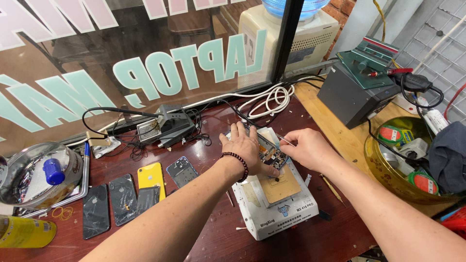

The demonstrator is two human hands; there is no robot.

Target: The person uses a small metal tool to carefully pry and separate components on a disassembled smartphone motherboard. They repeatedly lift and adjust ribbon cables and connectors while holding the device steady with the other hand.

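My left hand (244,148) lies flat on an opened phone (272,155), pressing it down on a white work pad (272,213) with a tan mat. A dark bead bracelet circles that wrist. My right hand (307,148) is closed on thin metal tweezers (286,140), whose tip points left over the phone's exposed boards. Both hands nearly touch above the phone.
Several phones and back shells (124,196) lie at the left beside a metal bowl (29,179) and a yellow can (24,232). Cables and a holder (165,126) sit by the window. A grey machine (354,94) and a brass bowl (388,170) of oddments stand right.
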